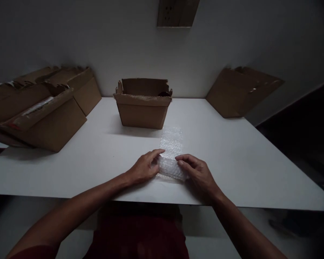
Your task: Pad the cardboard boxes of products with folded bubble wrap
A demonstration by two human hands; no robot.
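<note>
A strip of clear bubble wrap (pixel 171 139) lies on the white table, its near end folded or rolled into a thicker bundle. Whether anything is inside that bundle cannot be made out. At the bundle's left end is my left hand (pixel 145 166), thumb and fingers closed about its edge. My right hand (pixel 196 170) grips the right end, with the thumb and forefinger near its upper corner. The far part of the strip stretches flat toward an open cardboard box.
That cardboard box (pixel 143 112) stands at the back middle, with something dark inside at its right. More open cardboard boxes (pixel 52 124) sit on the left, and another box (pixel 232 95) at the back right. The white table (pixel 259 172) meets a wall bearing a socket plate (pixel 178 13).
</note>
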